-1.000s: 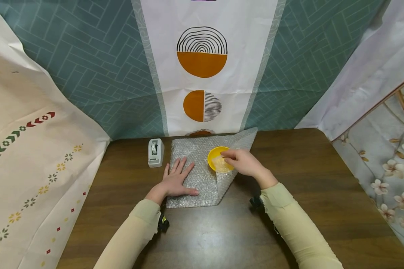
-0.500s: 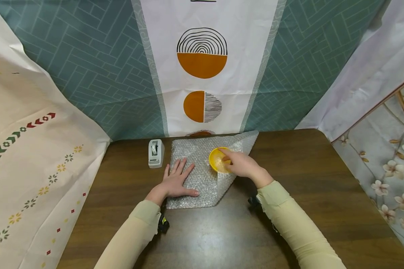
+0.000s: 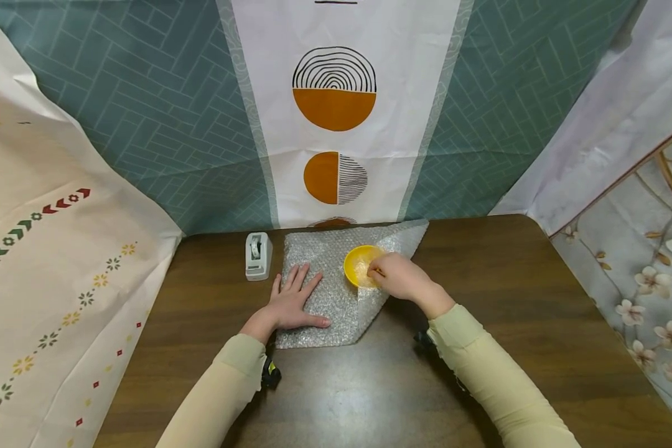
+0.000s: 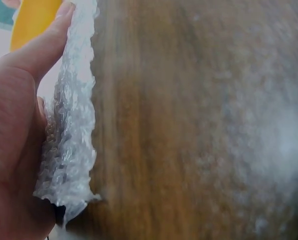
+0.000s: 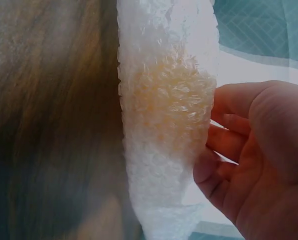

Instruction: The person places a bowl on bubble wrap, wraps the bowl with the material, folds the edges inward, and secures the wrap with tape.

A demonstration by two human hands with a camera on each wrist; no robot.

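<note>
Left hand (image 3: 291, 308) lies spread, apparently anchoring the clear plastic bubble-wrap sheet (image 3: 338, 311); right hand (image 3: 406, 278) touches its flap (image 3: 373, 303), seemingly folded to cover the round yellow bowl (image 3: 352, 268); pinch indeterminate.

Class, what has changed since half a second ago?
The right hand has curled its outstretched index finger back, at the bubble wrap partly over the yellow bowl. The left hand stays spread on the bubble wrap; the tape dispenser hasn't moved.

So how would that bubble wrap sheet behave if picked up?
The bubble wrap sheet is likely floppy: one side folds partly over the yellow bowl. Probably light: thin, clear, bubbled film. It might tip the bowl resting on it.
</note>
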